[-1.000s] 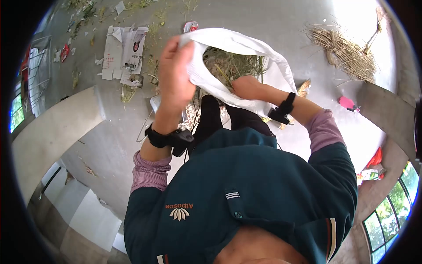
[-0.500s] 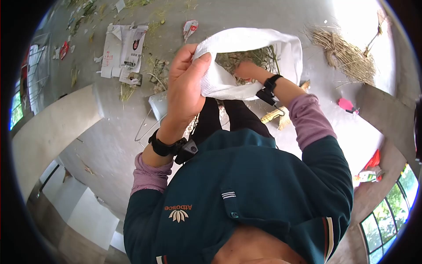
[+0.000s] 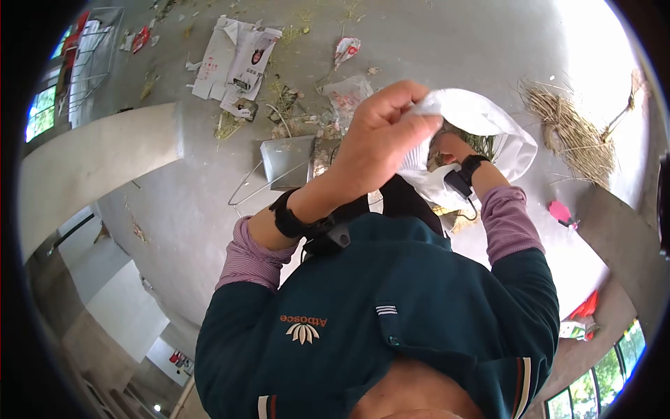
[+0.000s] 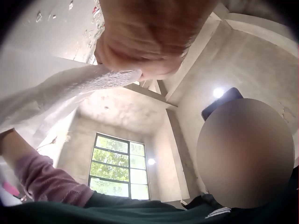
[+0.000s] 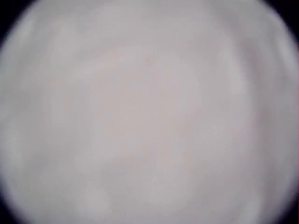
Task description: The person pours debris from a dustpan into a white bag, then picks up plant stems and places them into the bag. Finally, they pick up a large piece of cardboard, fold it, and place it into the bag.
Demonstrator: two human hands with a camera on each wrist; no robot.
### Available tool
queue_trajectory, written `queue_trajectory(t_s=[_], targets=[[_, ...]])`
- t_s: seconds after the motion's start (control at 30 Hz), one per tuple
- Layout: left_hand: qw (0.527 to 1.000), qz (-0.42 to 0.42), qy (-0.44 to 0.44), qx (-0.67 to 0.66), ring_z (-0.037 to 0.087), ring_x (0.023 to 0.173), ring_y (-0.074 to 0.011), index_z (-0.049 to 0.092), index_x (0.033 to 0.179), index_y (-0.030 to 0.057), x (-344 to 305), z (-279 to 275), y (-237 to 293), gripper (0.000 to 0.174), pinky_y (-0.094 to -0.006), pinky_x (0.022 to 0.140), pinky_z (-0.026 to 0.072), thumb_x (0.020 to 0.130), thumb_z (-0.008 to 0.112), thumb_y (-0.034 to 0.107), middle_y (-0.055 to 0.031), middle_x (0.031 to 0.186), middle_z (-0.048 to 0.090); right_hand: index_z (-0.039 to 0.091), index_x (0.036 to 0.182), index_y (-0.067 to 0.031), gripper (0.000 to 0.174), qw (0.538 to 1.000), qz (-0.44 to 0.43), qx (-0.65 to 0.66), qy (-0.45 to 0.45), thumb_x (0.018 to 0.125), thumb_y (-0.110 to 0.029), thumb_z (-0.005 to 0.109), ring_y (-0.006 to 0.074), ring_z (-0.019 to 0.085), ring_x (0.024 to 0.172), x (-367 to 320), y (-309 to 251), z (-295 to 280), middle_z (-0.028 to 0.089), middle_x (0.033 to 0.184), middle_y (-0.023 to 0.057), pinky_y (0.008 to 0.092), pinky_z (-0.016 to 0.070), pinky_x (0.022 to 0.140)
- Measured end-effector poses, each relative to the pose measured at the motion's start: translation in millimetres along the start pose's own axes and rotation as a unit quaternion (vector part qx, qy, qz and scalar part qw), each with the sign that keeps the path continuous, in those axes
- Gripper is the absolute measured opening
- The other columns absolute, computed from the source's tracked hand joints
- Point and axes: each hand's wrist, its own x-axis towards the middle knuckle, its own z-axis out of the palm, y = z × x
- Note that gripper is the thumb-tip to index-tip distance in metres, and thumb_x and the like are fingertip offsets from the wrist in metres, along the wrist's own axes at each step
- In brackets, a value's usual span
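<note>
A white bag [image 3: 474,112] hangs with its mouth facing up in the head view, dried plant stalks [image 3: 480,144] inside it. The left hand [image 3: 380,140] pinches the bag's rim between thumb and curled fingers; the left wrist view shows that hand [image 4: 149,42] gripping the white fabric [image 4: 56,88]. Inside the bag's mouth is the right hand [image 3: 453,148], at the stalks, its fingertips partly hidden, so whether it grips any cannot be told. Only blurred pale fabric [image 5: 140,116] fills the right wrist view.
A metal dustpan [image 3: 287,159] with a wire handle lies left of the legs. Flattened cardboard [image 3: 236,61] and plant scraps are on the floor beyond. At the right lie a bundle of dry straw [image 3: 576,136] and a pink item [image 3: 560,211].
The bag and both hands have shifted rightward in the head view, while the floor scene has turned. The right hand remains within the bag's mouth, and the left still holds the rim.
</note>
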Motion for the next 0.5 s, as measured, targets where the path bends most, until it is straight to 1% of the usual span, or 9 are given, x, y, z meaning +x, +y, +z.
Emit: queue_trajectory(t_s=[0.07,0.1,0.13,0.2,0.23,0.3,0.33,0.47,0.5], targets=[[0.999,-0.006,0.027,-0.041,0.057,0.081,-0.0077,0.054,0.101,-0.0001,8,-8,-10,0.017,-0.0230,0.071,0.0457,0.085,0.054,0.006,-0.0038,0.090,0.060,0.065,0.073,0.0019,0.023,0.979,-0.145,-0.145,0.006,0.078,-0.019,0.056,0.0275,0.063,0.060,14,4,-2,0.066,0.075,0.0154,0.0402,0.0488,0.055],[0.995,-0.017,0.052,-0.087,0.058,0.080,-0.0083,0.054,0.101,-0.0002,14,-12,-19,0.016,-0.0234,0.071,0.0462,0.086,0.054,0.006,-0.0044,0.090,0.060,0.063,0.066,-0.0010,0.023,0.992,-0.104,-0.063,-0.030,0.076,-0.022,0.059,0.0227,0.062,0.058,14,4,-8,0.064,0.070,0.0125,0.0358,0.0474,0.050],[0.990,-0.018,0.082,-0.112,0.058,0.075,-0.0088,0.056,0.100,-0.0012,18,-15,-28,0.018,-0.0227,0.067,0.0461,0.084,0.056,0.006,-0.0048,0.086,0.061,0.063,0.066,-0.0010,0.023,0.993,-0.098,-0.061,-0.028,0.076,-0.022,0.059,0.0227,0.062,0.058,11,-2,-13,0.064,0.070,0.0125,0.0358,0.0474,0.050],[0.985,-0.035,0.105,-0.132,0.058,0.076,-0.0091,0.056,0.100,-0.0011,23,-19,-42,0.018,-0.0228,0.067,0.0459,0.083,0.056,0.005,-0.0048,0.087,0.061,0.059,0.061,-0.0039,0.026,0.992,-0.104,0.056,-0.054,0.077,-0.025,0.058,0.0177,0.060,0.057,9,-4,-22,0.061,0.065,0.0085,0.0293,0.0477,0.050],[0.985,-0.035,0.104,-0.134,0.058,0.077,-0.0092,0.056,0.100,-0.0011,25,-23,-49,0.017,-0.0230,0.067,0.0460,0.083,0.056,0.005,-0.0050,0.087,0.061,0.059,0.061,-0.0039,0.026,0.992,-0.093,0.062,-0.051,0.077,-0.025,0.058,0.0177,0.060,0.057,-9,-8,-27,0.061,0.065,0.0085,0.0293,0.0477,0.050],[0.983,-0.039,0.125,-0.130,0.057,0.078,-0.0095,0.057,0.098,-0.0009,27,-29,-60,0.016,-0.0236,0.068,0.0460,0.083,0.056,0.004,-0.0052,0.089,0.061,0.055,0.061,-0.0058,0.026,0.978,-0.174,0.115,0.031,0.078,-0.024,0.055,0.0132,0.059,0.056,-51,-27,-45,0.057,0.060,0.0046,0.0244,0.0475,0.049],[0.983,-0.041,0.120,-0.131,0.057,0.078,-0.0095,0.057,0.098,-0.0009,27,-33,-64,0.016,-0.0236,0.068,0.0460,0.083,0.056,0.004,-0.0052,0.089,0.061,0.055,0.061,-0.0058,0.026,0.978,-0.170,0.118,0.035,0.078,-0.024,0.055,0.0132,0.059,0.056,-53,-26,-46,0.057,0.060,0.0046,0.0244,0.0475,0.049],[0.986,-0.032,0.137,-0.090,0.059,0.078,-0.0117,0.058,0.098,-0.0017,33,-57,-71,0.016,-0.0249,0.069,0.0470,0.083,0.056,0.003,-0.0062,0.089,0.062,0.057,0.071,-0.0054,0.022,0.974,-0.215,0.076,-0.004,0.079,-0.025,0.055,0.0116,0.059,0.059,-38,-22,-51,0.059,0.064,0.0035,0.0239,0.0497,0.051],[0.985,-0.030,0.152,-0.074,0.059,0.077,-0.0120,0.058,0.098,-0.0020,33,-64,-71,0.016,-0.0253,0.069,0.0474,0.083,0.056,0.003,-0.0067,0.088,0.062,0.058,0.081,-0.0065,0.021,0.966,-0.222,0.126,-0.035,0.082,-0.027,0.052,0.0119,0.061,0.064,-31,-19,-49,0.062,0.072,0.0036,0.0245,0.0498,0.054]])
